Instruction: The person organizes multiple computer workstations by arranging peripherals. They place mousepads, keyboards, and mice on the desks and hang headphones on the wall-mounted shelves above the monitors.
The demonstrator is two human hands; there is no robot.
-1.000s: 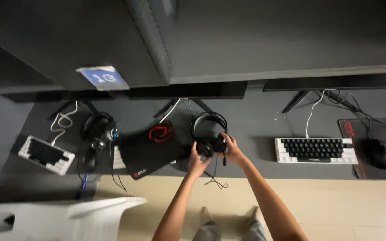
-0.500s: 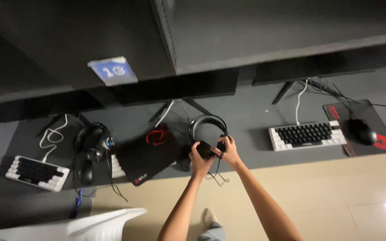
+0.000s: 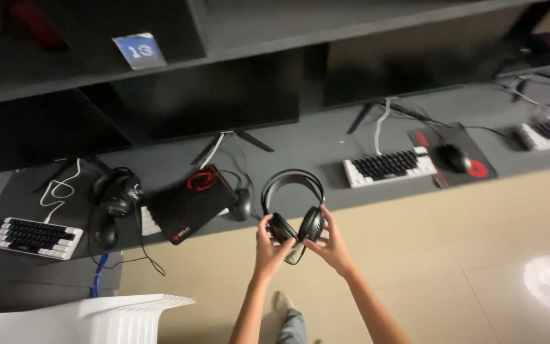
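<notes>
Left hand (image 3: 267, 250) and right hand (image 3: 332, 245) each grip one earcup of the black over-ear headset (image 3: 293, 207), pressing inward so it stays steady above the grey desk (image 3: 326, 150).

Single head-worn view, looking steeply down from above, desk (image 3: 326, 150) ahead, floor (image 3: 479, 255) near

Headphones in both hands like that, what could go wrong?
The headphones are off the desk, held by the left hand and right hand, so a slip could drop them to the floor. Their cable dangles between the hands and might snag. The mouse sits close and might get knocked.
</notes>
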